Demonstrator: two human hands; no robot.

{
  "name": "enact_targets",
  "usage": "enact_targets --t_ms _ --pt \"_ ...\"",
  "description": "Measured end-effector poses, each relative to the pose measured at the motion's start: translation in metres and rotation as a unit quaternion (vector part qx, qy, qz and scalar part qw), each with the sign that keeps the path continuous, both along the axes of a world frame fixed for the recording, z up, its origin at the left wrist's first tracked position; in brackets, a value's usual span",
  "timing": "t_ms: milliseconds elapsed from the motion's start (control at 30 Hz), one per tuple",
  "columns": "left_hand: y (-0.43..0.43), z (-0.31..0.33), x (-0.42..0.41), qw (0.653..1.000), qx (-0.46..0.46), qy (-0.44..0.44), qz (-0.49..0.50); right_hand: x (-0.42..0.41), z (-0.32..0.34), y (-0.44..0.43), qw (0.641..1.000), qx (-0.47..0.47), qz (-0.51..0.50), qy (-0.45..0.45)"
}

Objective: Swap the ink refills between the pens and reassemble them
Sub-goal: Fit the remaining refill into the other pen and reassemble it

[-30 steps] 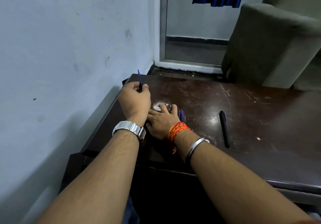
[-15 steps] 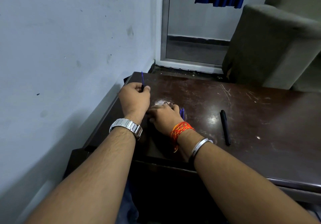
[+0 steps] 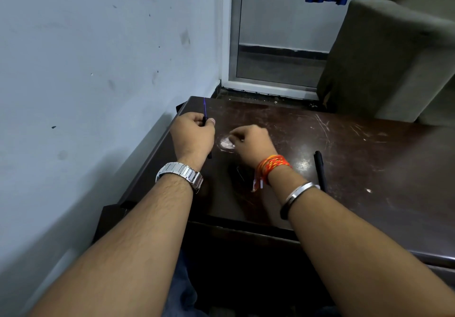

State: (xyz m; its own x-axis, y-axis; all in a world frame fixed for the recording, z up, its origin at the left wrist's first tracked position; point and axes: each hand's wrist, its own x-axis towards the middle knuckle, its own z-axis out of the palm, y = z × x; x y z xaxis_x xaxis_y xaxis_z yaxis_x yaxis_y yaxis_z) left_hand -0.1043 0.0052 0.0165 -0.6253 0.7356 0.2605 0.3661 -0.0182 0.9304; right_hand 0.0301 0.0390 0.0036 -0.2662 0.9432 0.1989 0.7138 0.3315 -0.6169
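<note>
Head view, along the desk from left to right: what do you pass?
Wall → left hand gripping a blue refill → right hand → black pen lying on the desk.

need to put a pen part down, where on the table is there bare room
Free: the wide table stretch right of the black pen, toward the grey chair; also the far strip beyond both hands. Crowded: between the left hand holding the blue refill and the right hand.

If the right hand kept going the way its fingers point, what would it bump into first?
Probably the left hand, which holds a blue refill. The right hand points leftward over the table; depth is unclear.
</note>
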Motion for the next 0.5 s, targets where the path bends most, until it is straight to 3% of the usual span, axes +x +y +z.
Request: enact_targets --t_ms 67,200,400,500 --pt "-0.001 0.001 0.0 1.0 0.001 0.002 -0.001 0.013 0.005 0.004 0.998 -0.002 -0.034 0.053" --pt "0.0 -0.001 0.0 1.0 -0.006 0.003 -0.006 0.027 0.004 0.009 0.996 -0.023 -0.058 0.057" --pt "0.002 -0.003 0.001 1.0 -0.005 0.0 -0.009 0.025 0.002 0.006 0.997 -0.056 -0.009 -0.045" --pt "0.003 -0.005 0.001 1.0 -0.012 -0.002 -0.013 0.026 0.002 0.008 0.996 -0.057 -0.033 -0.065"
